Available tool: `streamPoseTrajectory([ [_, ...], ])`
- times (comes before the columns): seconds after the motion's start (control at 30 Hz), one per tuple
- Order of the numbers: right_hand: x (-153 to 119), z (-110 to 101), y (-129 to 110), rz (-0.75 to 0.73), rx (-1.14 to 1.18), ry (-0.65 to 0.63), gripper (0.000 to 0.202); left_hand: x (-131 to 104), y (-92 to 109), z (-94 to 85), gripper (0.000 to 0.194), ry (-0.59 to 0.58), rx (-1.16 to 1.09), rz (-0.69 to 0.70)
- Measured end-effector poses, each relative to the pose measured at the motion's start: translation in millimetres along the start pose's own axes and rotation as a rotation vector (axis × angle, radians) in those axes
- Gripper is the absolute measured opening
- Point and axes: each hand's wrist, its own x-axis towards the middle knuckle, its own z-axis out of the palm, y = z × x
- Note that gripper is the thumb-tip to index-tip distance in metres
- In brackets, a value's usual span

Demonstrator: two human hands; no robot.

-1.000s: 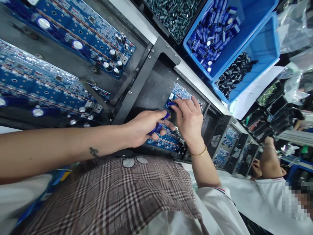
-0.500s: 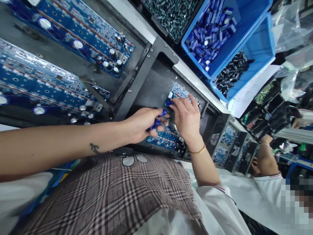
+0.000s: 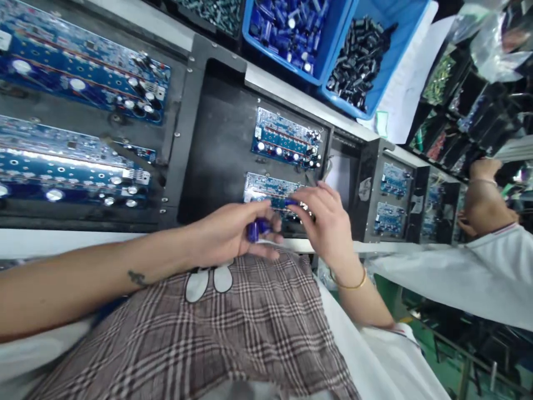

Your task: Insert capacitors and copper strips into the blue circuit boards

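My left hand (image 3: pixel 237 230) is cupped around some blue capacitors (image 3: pixel 253 231), just in front of the black tray. Between the thumb and fingers of my right hand (image 3: pixel 327 222) is a blue capacitor (image 3: pixel 291 202), held low over the near circuit board (image 3: pixel 266 186). My right fingers cover the right part of that board. Behind it lies the far circuit board (image 3: pixel 287 139), with a row of round white-topped capacitors along its near edge. Both boards rest in the black tray (image 3: pixel 216 139).
Blue bins of blue capacitors (image 3: pixel 287 33) and black capacitors (image 3: pixel 360 64) stand behind the tray. Larger boards (image 3: pixel 83 72) lie in a frame at left. More trayed boards (image 3: pixel 389 216) and a co-worker's arm (image 3: pixel 483 194) are at right.
The view has shifted right. My right hand has moved from the far board to the near board, uncovering the far one. My left hand has drawn nearer my body, its fingers looser around the capacitors.
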Motion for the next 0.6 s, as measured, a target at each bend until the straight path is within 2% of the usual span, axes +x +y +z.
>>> streamPoseTrajectory([
  [0.1, -32.3, 16.4, 7.2, 0.024, -0.108, -0.036, 0.017, -2.2, -28.7, 0.4, 0.01, -0.069, -0.008, -0.094],
  [0.2, -40.9, 30.6, 12.0, 0.029, -0.16, -0.046, 0.019, -1.2, -42.3, -1.7, 0.019, -0.062, 0.011, -0.103],
  [0.3, -38.5, 33.6, 13.0, 0.002, -0.187, -0.05, 0.02, -1.4, -46.7, -5.1, 0.026, -0.04, 0.023, -0.075],
  [0.5, -38.9, 30.1, 12.9, -0.057, -0.232, -0.053, 0.02, -2.9, -51.4, -11.9, 0.019, 0.023, 0.012, -0.085],
  [0.6, -39.3, 29.8, 9.4, -0.098, -0.288, -0.059, 0.02, -2.9, -53.4, -15.3, 0.019, -0.001, 0.009, -0.081],
])
